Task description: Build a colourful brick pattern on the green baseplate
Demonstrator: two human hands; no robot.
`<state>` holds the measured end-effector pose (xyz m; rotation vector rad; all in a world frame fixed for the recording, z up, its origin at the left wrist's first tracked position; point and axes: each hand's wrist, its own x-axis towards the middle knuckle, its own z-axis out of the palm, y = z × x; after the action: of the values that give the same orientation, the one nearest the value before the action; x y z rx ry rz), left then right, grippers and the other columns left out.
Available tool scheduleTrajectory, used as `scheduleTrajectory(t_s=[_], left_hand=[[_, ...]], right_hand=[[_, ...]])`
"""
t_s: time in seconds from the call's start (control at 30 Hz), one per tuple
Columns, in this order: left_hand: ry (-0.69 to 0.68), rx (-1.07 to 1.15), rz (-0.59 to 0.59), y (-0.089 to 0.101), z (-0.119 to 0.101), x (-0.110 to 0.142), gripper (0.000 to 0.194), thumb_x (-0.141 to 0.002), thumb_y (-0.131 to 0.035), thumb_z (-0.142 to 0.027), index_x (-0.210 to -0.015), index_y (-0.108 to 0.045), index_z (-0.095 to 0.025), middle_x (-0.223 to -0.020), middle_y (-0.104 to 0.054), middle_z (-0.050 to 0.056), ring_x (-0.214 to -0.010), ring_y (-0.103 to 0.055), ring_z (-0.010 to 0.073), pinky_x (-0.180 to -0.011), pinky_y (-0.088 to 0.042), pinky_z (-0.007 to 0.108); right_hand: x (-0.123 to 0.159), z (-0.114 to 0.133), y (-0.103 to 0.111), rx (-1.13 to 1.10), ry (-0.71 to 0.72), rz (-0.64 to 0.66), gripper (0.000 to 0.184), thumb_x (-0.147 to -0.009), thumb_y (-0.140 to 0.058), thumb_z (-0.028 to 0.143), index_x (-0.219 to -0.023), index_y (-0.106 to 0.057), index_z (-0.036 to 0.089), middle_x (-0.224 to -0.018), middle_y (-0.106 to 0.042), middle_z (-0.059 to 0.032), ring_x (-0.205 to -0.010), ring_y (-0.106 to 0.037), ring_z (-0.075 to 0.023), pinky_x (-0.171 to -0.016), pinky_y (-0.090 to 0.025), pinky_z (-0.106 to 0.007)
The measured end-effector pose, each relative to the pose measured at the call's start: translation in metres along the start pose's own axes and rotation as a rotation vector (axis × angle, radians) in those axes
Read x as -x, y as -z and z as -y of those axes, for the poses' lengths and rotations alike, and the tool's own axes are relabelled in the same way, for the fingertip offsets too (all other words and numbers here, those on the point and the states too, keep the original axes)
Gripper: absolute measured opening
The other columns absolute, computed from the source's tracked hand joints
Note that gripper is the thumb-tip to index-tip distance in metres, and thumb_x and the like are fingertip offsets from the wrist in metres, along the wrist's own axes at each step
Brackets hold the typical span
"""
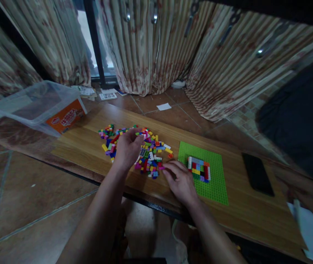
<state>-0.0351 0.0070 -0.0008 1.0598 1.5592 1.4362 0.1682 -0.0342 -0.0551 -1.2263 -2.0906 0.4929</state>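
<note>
A loose heap of small, many-coloured toy building bricks (146, 153) is spread over the wooden table. My left hand (128, 148) hangs over the heap's left part, its thumb and forefinger closed together; what lies between them, if anything, is too small to name. At the heap's near right edge, my right hand (180, 180) pinches a magenta brick (161, 168) at its fingertips. Just right of that hand lies a green baseplate (216, 185). On it stands a low, roughly rectangular brick build (197, 169) in mixed colours, with a dark gap in its middle.
A clear plastic bin (39, 106) with an orange label stands at the table's left end. A black phone (258, 174) lies right of the baseplate. White paper (312, 231) is at the right end. Striped curtains (150, 47) hang behind, and papers (163, 106) lie on the tiled floor.
</note>
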Motion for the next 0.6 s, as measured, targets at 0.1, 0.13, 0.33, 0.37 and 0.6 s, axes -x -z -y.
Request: scheduleTrajectory(t_s=[0.1, 0.13, 0.33, 0.37, 0.6], left_hand=[[0.015, -0.026, -0.048, 0.011, -0.004, -0.002, 0.042, -0.071, -0.058, -0.026, -0.109, -0.066, -0.01, -0.062, -0.06, -0.002, -0.047, -0.042, 0.0082, -0.047, -0.033, 0.02], [0.017, -0.031, -0.062, 0.014, -0.004, -0.003, 0.042, -0.071, -0.058, -0.026, -0.109, -0.066, -0.009, -0.062, -0.06, -0.002, -0.047, -0.043, 0.0084, -0.048, -0.034, 0.021], [0.006, -0.121, -0.036, 0.023, 0.008, -0.008, 0.04, -0.074, -0.057, -0.029, -0.109, -0.067, -0.011, -0.06, -0.06, -0.001, -0.047, -0.044, 0.0098, -0.048, -0.035, 0.021], [-0.013, -0.181, -0.011, 0.023, 0.01, -0.008, 0.038, -0.076, -0.057, -0.03, -0.108, -0.068, -0.012, -0.063, -0.062, 0.0, -0.05, -0.048, 0.0108, -0.05, -0.038, 0.022], [-0.217, -0.775, 0.27, 0.007, 0.012, 0.01, 0.032, -0.08, -0.058, -0.027, -0.109, -0.071, -0.021, -0.105, -0.071, 0.007, -0.09, -0.066, 0.0216, -0.086, -0.05, 0.031]], right_hand=[[-0.001, 0.004, -0.003, -0.013, 0.009, -0.023, 0.018, -0.092, -0.054, 0.027, -0.1, -0.07, 0.026, -0.101, -0.069, -0.0049, -0.094, -0.065, -0.0196, -0.084, -0.054, -0.034], [-0.001, 0.006, -0.004, -0.022, 0.022, -0.021, 0.017, -0.092, -0.055, 0.028, -0.1, -0.07, 0.026, -0.101, -0.068, -0.005, -0.094, -0.065, -0.0197, -0.084, -0.054, -0.035], [0.003, 0.015, -0.014, -0.004, 0.168, 0.038, 0.031, -0.081, -0.071, 0.037, -0.11, -0.068, 0.026, -0.107, -0.066, -0.0072, -0.099, -0.06, -0.0246, -0.087, -0.052, -0.042], [0.004, 0.015, -0.017, 0.009, 0.183, 0.038, 0.031, -0.08, -0.072, 0.036, -0.109, -0.068, 0.025, -0.107, -0.065, -0.0074, -0.099, -0.059, -0.0249, -0.087, -0.051, -0.043], [0.0, 0.008, -0.02, 0.063, 0.114, -0.008, 0.017, -0.086, -0.063, 0.025, -0.102, -0.071, 0.025, -0.103, -0.065, -0.0069, -0.096, -0.058, -0.0235, -0.084, -0.051, -0.04]])
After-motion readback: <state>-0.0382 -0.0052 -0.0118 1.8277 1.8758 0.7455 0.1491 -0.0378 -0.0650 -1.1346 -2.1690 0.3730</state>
